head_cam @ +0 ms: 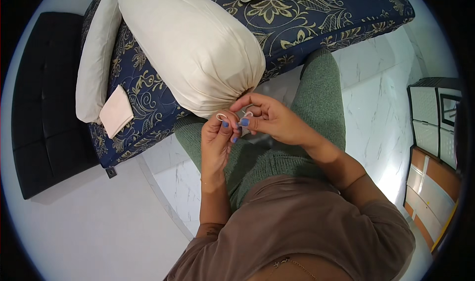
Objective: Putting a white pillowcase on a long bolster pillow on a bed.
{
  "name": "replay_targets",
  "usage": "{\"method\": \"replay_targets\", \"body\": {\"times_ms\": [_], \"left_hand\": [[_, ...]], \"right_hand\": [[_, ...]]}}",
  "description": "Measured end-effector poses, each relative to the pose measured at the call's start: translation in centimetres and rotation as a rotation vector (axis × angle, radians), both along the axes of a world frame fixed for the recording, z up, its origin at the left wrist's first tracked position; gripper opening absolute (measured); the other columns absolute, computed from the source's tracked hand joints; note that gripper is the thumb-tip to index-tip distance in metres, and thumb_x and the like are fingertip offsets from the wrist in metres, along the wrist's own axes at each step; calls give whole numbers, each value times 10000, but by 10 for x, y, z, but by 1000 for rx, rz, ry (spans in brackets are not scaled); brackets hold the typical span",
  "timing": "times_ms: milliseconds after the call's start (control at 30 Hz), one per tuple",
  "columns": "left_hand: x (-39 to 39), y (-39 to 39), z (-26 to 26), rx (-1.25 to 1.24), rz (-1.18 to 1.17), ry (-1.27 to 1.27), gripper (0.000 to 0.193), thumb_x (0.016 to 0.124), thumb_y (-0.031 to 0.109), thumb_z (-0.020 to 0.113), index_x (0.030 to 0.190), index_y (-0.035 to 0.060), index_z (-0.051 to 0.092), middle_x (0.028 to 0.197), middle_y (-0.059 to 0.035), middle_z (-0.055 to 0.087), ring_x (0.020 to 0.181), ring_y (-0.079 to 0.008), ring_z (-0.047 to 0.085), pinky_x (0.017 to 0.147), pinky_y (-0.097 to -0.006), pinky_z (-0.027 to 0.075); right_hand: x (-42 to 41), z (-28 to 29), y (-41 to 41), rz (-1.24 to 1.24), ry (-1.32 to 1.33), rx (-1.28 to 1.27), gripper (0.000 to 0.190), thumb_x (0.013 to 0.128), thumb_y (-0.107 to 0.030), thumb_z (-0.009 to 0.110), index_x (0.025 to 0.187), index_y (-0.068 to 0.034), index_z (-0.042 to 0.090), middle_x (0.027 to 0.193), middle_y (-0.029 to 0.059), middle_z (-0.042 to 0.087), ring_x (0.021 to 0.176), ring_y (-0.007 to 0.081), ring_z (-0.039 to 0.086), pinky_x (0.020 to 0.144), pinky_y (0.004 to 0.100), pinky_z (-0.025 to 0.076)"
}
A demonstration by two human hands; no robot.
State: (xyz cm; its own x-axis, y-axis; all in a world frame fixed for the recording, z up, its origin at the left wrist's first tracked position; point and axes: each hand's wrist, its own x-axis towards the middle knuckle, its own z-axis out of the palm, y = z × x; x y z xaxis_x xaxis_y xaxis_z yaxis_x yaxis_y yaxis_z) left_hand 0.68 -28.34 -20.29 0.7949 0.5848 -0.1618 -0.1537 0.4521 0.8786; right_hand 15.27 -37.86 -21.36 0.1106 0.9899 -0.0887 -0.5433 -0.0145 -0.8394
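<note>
A cream bolster (200, 50) lies across the bed, its fabric gathered into folds at the end nearest me. Just in front of that gathered end my two hands meet. My left hand (222, 130) pinches a thin white cord (221, 116), which forms a small loop above the thumb. Close beside it, my right hand (265, 119) grips another looped part of white cord between thumb and fingers. The fingers hide where the cord joins the bolster, and whether the two loops cross cannot be made out.
Under the bolster is a mattress (282, 17) in dark blue floral fabric. A cream pillow (98, 58) and a folded pale cloth (117, 112) lie on its left side, by a black padded headboard (44, 95). A drawer cabinet (425, 121) and a cardboard box (432, 188) stand at right.
</note>
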Motion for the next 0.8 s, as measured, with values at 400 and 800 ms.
{"method": "replay_targets", "body": {"times_ms": [400,800], "left_hand": [[-6,8,1,425,-50,79,226,947,222,542,855,17,567,759,-17,540,628,-70,445,582,-196,359],[-11,9,9,427,53,305,91,856,-15,607,943,-12,634,833,-66,642,700,-100,577,609,-220,449]], "right_hand": [[-3,-3,-4,-9,-66,-54,167,923,-102,561,1047,10,557,876,15,583,791,64,551,714,217,453],[1,9,-13,-200,-965,291,243,784,38,558,1000,-49,630,894,81,591,770,187,582,684,283,462]]}}
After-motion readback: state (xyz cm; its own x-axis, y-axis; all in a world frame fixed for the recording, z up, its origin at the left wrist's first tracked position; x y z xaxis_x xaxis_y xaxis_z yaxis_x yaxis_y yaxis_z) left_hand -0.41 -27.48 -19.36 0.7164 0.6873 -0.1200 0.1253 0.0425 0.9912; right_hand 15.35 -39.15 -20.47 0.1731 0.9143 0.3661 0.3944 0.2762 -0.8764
